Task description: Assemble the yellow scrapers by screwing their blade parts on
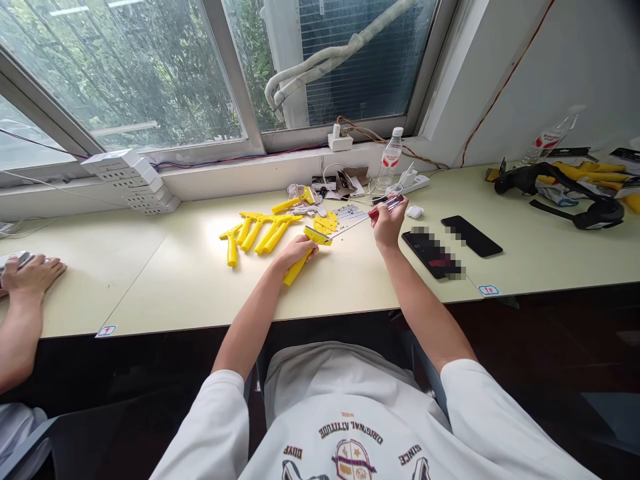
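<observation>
My left hand (295, 252) is closed around a yellow scraper (296, 270), its wide head tilted up and to the right. In my right hand (389, 225) is a screwdriver (373, 213) with a red and clear handle. Its long shaft slants down left, and the tip meets or nearly meets the scraper's head; contact is too small to tell. Just beyond lie flat yellow plates (327, 222), metal blades (349, 213) and tiny screws. Several yellow scraper handles (253, 229) rest in a row to the left, with another yellow scraper (295, 200) behind them.
Two dark phones (433, 255) (471, 236) and a white earbud case (415, 211) lie right of my right hand. A water bottle (390, 160) and a power strip (413, 181) stand at the back. White boxes (131, 181) are stacked left. Another person's hand (35, 275) is at far left.
</observation>
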### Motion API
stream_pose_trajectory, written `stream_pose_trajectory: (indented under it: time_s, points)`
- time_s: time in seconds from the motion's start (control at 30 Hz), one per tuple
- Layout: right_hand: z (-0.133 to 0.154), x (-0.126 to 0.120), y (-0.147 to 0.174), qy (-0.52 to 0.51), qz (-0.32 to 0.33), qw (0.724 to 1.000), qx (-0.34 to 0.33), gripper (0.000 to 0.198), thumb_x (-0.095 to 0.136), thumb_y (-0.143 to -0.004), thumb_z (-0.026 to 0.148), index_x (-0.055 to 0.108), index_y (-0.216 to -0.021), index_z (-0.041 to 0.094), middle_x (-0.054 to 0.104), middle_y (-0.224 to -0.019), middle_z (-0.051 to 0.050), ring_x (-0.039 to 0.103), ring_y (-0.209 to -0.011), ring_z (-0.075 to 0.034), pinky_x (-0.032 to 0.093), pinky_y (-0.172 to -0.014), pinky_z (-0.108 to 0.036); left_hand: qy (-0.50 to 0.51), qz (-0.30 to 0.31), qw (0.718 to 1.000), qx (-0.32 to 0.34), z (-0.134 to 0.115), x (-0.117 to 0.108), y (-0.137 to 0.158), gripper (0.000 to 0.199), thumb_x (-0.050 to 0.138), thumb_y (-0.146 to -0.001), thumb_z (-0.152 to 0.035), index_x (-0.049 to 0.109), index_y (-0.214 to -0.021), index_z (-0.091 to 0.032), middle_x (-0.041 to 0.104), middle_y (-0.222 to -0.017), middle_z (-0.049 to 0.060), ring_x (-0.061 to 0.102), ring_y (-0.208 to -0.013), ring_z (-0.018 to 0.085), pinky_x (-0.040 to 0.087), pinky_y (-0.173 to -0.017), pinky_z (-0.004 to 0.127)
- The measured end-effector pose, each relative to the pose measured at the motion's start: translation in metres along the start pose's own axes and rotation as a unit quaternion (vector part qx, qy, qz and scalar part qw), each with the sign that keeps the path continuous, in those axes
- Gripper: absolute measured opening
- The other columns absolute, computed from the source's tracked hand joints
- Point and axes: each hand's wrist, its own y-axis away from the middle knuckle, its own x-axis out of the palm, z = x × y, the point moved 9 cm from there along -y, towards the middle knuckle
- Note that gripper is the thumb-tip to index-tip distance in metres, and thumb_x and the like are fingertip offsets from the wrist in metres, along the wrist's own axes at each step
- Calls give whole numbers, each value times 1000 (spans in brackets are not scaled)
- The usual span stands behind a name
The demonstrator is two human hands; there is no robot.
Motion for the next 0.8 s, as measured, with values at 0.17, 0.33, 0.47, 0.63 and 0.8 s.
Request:
stream_pose_trajectory:
  time_s: [0.17,0.33,0.47,0.63,0.8]
  points:
    - [-9,2,-4,-84,-15,996,-9,50,42,-114,57,40,-153,26,72,-107,-12,74,-76,-26,63,-63,-40,-1,1,1000,4,0,0,-1,22,69,-92,-24,65,-70,-20,61,-63,4,56,-56,14,44,-61,29]
    - [-1,1,-4,-232,-32,966,-112,47,64,-106,67,47,-130,30,61,-86,2,51,-50,-14,44,-43,-28,11,-12,1000,-3,-1,0,2,21,69,-91,-22,63,-71,-20,61,-65,4,55,-57,13,45,-61,28]
    - [12,3,8,-264,0,952,-154,41,72,-104,58,46,-123,33,65,-87,4,54,-53,-13,45,-42,-26,27,-31,999,-13,4,-5,1,18,69,-91,-21,65,-74,-20,62,-65,4,56,-58,14,46,-61,27]
    - [29,11,26,-281,50,931,-228,39,75,-102,53,51,-125,34,72,-97,2,65,-68,-15,57,-52,-29,44,-55,997,-37,20,-14,-7,17,69,-91,-23,66,-75,-20,62,-64,4,56,-57,14,47,-59,26]
    - [35,17,31,-265,75,927,-254,50,74,-103,61,54,-141,36,76,-105,-2,74,-82,-21,65,-64,-36,44,-56,996,-47,27,-16,-11,13,69,-90,-22,68,-77,-19,63,-64,4,57,-57,15,47,-57,26]
